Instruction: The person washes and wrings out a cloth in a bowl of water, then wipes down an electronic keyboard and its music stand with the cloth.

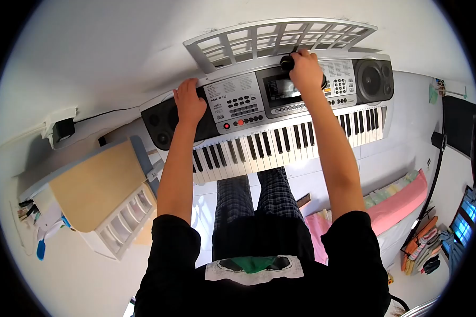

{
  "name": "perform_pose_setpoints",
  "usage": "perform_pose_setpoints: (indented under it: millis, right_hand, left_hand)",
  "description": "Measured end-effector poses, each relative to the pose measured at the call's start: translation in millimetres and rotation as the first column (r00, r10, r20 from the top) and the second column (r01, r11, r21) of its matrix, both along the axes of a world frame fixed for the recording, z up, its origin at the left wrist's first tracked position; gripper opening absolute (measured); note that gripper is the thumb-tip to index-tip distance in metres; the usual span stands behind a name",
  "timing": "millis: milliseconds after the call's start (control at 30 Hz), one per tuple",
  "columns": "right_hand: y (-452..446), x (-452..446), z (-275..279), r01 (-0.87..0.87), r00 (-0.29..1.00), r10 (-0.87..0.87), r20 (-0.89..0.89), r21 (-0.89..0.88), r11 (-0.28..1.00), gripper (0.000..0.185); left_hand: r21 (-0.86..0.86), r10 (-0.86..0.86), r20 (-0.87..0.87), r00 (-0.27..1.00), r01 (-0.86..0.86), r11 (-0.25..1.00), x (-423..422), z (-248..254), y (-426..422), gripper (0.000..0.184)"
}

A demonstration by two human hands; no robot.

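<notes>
Left hand (189,101) lies outstretched, right hand (305,73) curls round black object (287,63)

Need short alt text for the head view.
A person's hands are at a silver keyboard: the right hand holds a black object near the display, the left hand rests on the left end. A music stand rises behind.
</notes>
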State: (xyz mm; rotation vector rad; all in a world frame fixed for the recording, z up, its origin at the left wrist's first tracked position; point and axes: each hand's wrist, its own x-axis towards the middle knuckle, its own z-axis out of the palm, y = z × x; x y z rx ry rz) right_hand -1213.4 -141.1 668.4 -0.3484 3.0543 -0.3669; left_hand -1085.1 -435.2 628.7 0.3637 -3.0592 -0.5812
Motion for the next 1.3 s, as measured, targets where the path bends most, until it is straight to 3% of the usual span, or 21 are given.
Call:
perform_pose_setpoints:
  millis: [100, 167, 200, 233, 300, 333, 433, 500, 633, 700, 833, 1000, 1100, 1167, 1300]
  right_hand:
    - [-25.1, 14.0, -3.7, -0.083, 0.996, 0.083, -0.044, 0.005, 0.997, 0.022]
    - [-44.9, 20.4, -9.3, -0.2, 0.977, 0.19, -0.096, -0.098, 0.975, 0.02]
    - [-50.7, 20.7, -5.2, -0.214, 0.976, 0.212, -0.038, -0.031, 0.976, 0.034]
    - [-47.8, 19.6, -1.1, -0.212, 0.977, 0.211, -0.034, -0.034, 0.977, 0.034]
    - [-32.2, 11.8, 3.9, -0.159, 0.987, 0.159, 0.022, -0.017, 0.987, 0.035]
    - [-22.7, 7.5, 1.9, -0.119, 0.993, 0.119, -0.017, 0.012, 0.993, 0.02]
    - [-5.5, -2.8, 1.4, 0.025, 0.999, -0.025, -0.037, -0.006, 1.0, 0.02]
    - [-16.3, 1.7, 1.8, -0.016, 1.0, 0.017, -0.021, 0.077, 0.997, 0.016]
    - [-43.3, 17.0, -1.2, -0.201, 0.978, 0.197, -0.074, -0.052, 0.978, 0.014]
    - [-32.0, 9.0, -2.9, -0.127, 0.992, 0.125, -0.031, -0.102, 0.987, 0.018]
    - [-11.5, -1.4, 0.6, 0.045, 0.998, -0.043, -0.038, 0.056, 0.997, 0.019]
    - [-43.9, 13.5, 4.6, -0.072, 0.997, 0.073, -0.005, 0.139, 0.988, 0.011]
    - [-55.8, 22.1, -0.8, -0.119, 0.99, 0.114, -0.078, -0.064, 0.991, 0.015]
    - [-46.1, 17.2, -1.9, -0.079, 0.996, 0.074, -0.055, -0.096, 0.992, 0.019]
    - [-8.6, -0.7, 5.9, 0.122, 0.992, -0.123, 0.023, 0.061, 0.991, 0.029]
  left_hand:
    - [-0.015, 0.013, -0.016, 1.0, -0.014, 1.0, -0.7, -0.9, 2.8, 0.053]
    - [-0.021, 0.02, -0.02, 1.0, -0.02, 1.0, -1.2, -2.1, 4.0, 0.052]
    - [-0.03, 0.022, -0.022, 1.0, -0.023, 0.999, -1.1, -1.6, 4.0, 0.051]
    - [-0.033, 0.021, -0.017, 1.0, -0.021, 0.999, -0.9, -0.8, 3.9, 0.051]
    - [-0.006, 0.042, 0.024, 0.999, -0.042, 0.999, -4.8, 2.0, 2.6, 0.048]
    - [-0.007, 0.043, 0.025, 0.999, -0.043, 0.999, -5.3, 3.3, 2.5, 0.048]
    - [0.009, 0.055, 0.031, 0.998, -0.056, 0.998, -5.9, 3.0, 5.0, 0.046]
    - [-0.015, 0.056, -0.005, 0.998, -0.056, 0.998, -6.1, 2.2, 8.2, 0.046]
    - [-0.009, 0.076, 0.042, 0.996, -0.076, 0.997, -7.3, 4.6, 8.0, 0.047]
    - [0.029, 0.041, 0.015, 0.999, -0.042, 0.999, -4.4, 4.5, 3.3, 0.046]
    - [0.029, 0.044, 0.005, 0.999, -0.044, 0.999, -5.0, 1.4, 2.2, 0.046]
    - [0.047, 0.066, 0.026, 0.997, -0.067, 0.997, -6.2, 6.6, 6.6, 0.046]
    - [0.041, 0.074, 0.009, 0.997, -0.074, 0.996, -4.3, 4.5, 6.2, 0.046]
    - [0.062, 0.064, 0.035, 0.997, -0.066, 0.996, -3.8, 6.8, 1.6, 0.047]
    - [0.083, 0.047, 0.02, 0.999, -0.048, 0.995, -3.0, 1.9, -0.3, 0.047]
